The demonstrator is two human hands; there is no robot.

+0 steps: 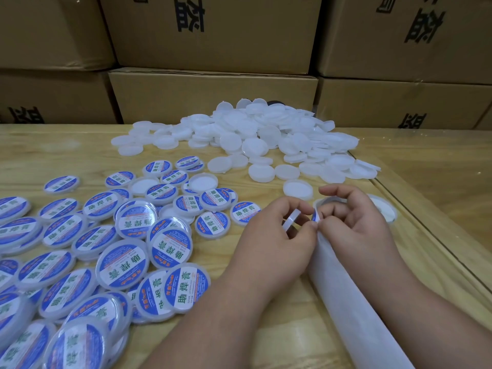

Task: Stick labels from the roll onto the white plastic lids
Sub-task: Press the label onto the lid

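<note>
Left hand point(269, 230) gripping a white lid point(290, 219) (edge-on), right hand point(354, 222) pinching a blue label point(315, 216)

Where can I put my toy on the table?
Bare wood lies at the far left, behind the labelled lids, and at the right edge, past the plain lid pile. The near left is crowded with labelled lids.

Stacked cardboard boxes point(213, 33) behind wooden table point(66, 150).
</note>
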